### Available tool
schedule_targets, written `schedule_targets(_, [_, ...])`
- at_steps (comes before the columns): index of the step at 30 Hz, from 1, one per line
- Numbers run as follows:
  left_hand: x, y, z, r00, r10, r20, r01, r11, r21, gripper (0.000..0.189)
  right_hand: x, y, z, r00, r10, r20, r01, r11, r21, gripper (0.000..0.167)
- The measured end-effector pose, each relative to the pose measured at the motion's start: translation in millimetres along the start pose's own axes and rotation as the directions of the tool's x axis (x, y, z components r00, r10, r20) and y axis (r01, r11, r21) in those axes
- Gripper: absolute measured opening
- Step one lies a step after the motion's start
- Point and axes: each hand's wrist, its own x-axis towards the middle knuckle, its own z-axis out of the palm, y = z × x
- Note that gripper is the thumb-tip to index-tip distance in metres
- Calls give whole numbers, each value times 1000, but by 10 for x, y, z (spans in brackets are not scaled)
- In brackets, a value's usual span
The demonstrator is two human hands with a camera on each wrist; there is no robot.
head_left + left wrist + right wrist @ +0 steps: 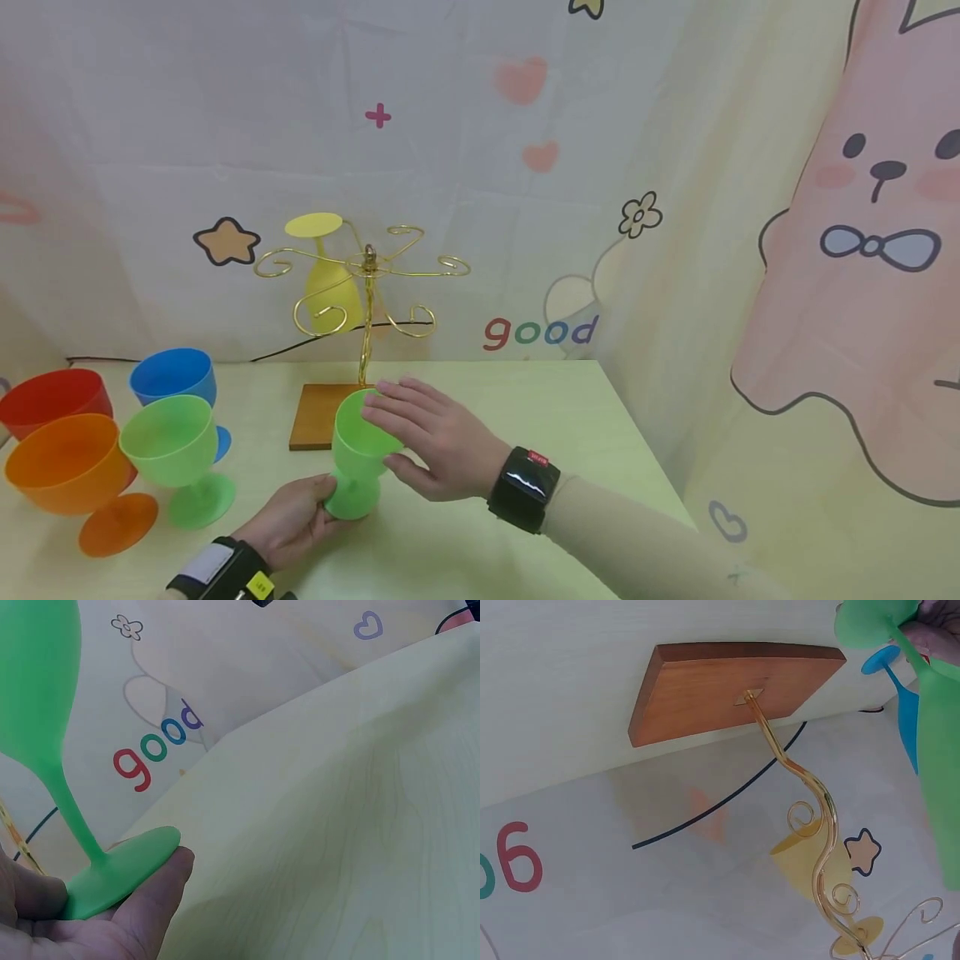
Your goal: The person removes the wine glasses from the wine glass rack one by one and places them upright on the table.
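Note:
My left hand (294, 518) grips a light green goblet (356, 450) by its round foot. In the left wrist view the thumb and fingers pinch that foot (124, 874), and the goblet stands bowl upward. My right hand (442, 443) is held at the right side of the bowl, fingers straight and overlapping the rim. Behind the goblet rises a gold wire rack (367, 321) with curled arms on a wooden base (313, 417). A yellow goblet (332, 292) hangs upside down from the rack's back left.
At the table's left stand a red goblet (56, 398), a blue goblet (174, 377), an orange goblet (67, 467) and another green goblet (171, 446), close together. The pale table (555, 433) ends at a printed curtain (465, 208) behind the rack.

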Motion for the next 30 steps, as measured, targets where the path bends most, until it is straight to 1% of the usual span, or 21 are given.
schedule_targets(5, [3, -3, 9, 1000, -12, 5, 12, 1000, 0, 49, 14, -17, 49, 1000, -12, -1, 12, 1000, 5, 49])
schedule_targets(12, [12, -2, 0, 1000, -13, 14, 13, 1000, -10, 50, -6, -50, 91, 1000, 2, 0, -2, 1000, 11, 35])
schedule_targets(16, [13, 1, 0, 999, -25, 25, 25, 1000, -15, 50, -19, -68, 98, 1000, 8, 13, -8, 1000, -25, 27])
schedule_targets(21, [2, -2, -12, 998, -23, 54, 23, 1000, -9, 50, -15, -91, 92, 999, 18, 35, -16, 996, -85, 18])
schedule_targets(25, [-14, -20, -6, 997, -9, 76, 5, 999, 44, 51, -17, -101, 93, 996, 49, 75, -42, 995, -91, 15])
schedule_targets(27, [-25, -30, 10, 997, 12, 82, -20, 995, 93, 50, -24, -96, 99, 994, 71, 87, -64, 994, -84, 15])
schedule_targets(30, [-28, -33, 39, 998, 40, 53, -49, 985, 167, 49, -42, -69, 104, 992, 98, 82, -92, 993, -71, 15])
